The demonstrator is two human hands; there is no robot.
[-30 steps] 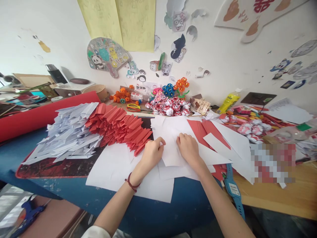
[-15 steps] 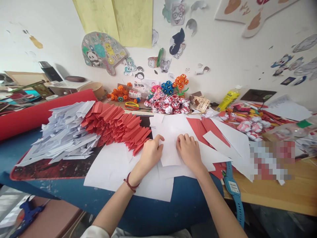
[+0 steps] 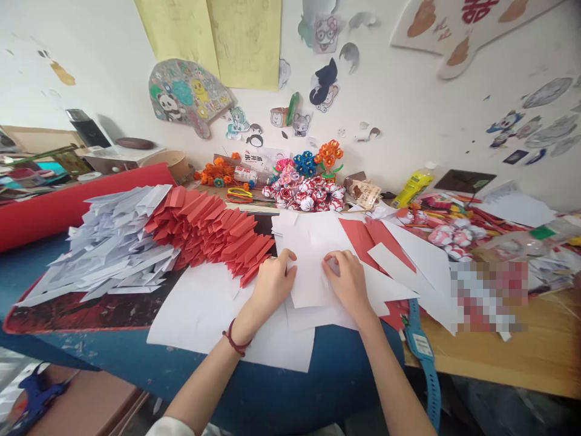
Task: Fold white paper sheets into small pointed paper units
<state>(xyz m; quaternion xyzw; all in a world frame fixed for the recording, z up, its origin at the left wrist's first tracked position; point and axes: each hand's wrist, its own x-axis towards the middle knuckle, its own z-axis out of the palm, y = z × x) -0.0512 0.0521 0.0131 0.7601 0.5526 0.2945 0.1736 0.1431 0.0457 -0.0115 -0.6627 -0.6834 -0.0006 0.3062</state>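
**Right hand uncurls over a sheet that has barely moved**

The change since half a second ago is small and sits in the right hand (image 3: 347,281), at the centre of the frame. Its fingers were gathered close over the paper; now the thumb and forefinger arch round a visible gap, their tips near each other. Whether they pinch any paper cannot be told.

The left hand (image 3: 275,278), just left of centre, looks much as it did: fingers half curled, thumb and forefinger slightly parted, no paper visible in that gap. What lies under its palm is hidden.

Between the two hands, in the middle of the frame, the white sheet (image 3: 311,281) lies flat over other white paper (image 3: 281,354), showing no new fold. The work on it therefore seems hardly advanced; the shift reads as a change of finger posture rather than a finished step.

Around them, the folded red strips (image 3: 204,230) and folded white strips (image 3: 113,242) remain heaped left of centre. Red paper (image 3: 356,239) lies right of centre, and a blue watch (image 3: 422,345) rests by the wooden bench (image 3: 535,363) at lower right.
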